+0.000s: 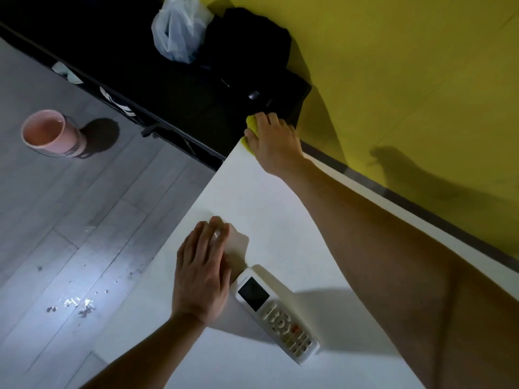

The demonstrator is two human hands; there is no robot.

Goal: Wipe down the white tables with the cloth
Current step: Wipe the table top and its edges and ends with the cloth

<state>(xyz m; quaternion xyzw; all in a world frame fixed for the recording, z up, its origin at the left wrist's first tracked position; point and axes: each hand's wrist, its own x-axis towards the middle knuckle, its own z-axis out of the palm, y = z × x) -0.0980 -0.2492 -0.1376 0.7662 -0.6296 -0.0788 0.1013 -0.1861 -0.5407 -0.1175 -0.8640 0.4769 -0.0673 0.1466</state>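
A white table (269, 209) fills the lower right of the head view. At its far corner my right hand (273, 141) presses a yellow-green cloth (252, 124) onto the surface; most of the cloth is hidden under the hand. My left hand (200, 272) lies flat on the table near its left edge, fingers straight, beside the top end of a white remote control (276, 313). A small clear object shows faintly under the left fingertips.
A pink cup (52, 134) stands on the grey plank floor at the left. Small bits of debris (75, 303) lie on the floor. A black shelf unit (182, 88) with a plastic bag (179, 29) sits beyond the table. A yellow wall (407, 80) runs along the right.
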